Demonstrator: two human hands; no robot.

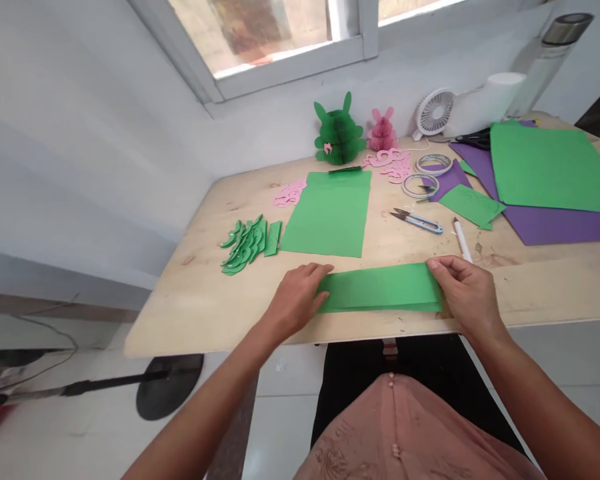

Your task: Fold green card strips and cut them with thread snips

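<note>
A folded sheet of green paper (383,288) lies lengthwise near the table's front edge, its layers slightly offset along the lower side. My left hand (300,297) grips its left end between thumb and fingers. At the upper right corner, my right hand (464,290) pinches the paper between thumb and forefinger. Just beyond the folded paper rests a flat green sheet (330,213). To its left are a pile of green paper cutouts (247,247) and a small green strip (273,239). Blue-handled thread snips (417,221) and a white pen (463,239) lie beyond my right hand.
Pink cutouts (290,193) lie at the left. A green paper figure (339,133), a pink one (383,130) and a small fan (434,112) stand along the wall. Tape rolls (420,187), green sheets (550,167) and purple paper (555,227) occupy the right side.
</note>
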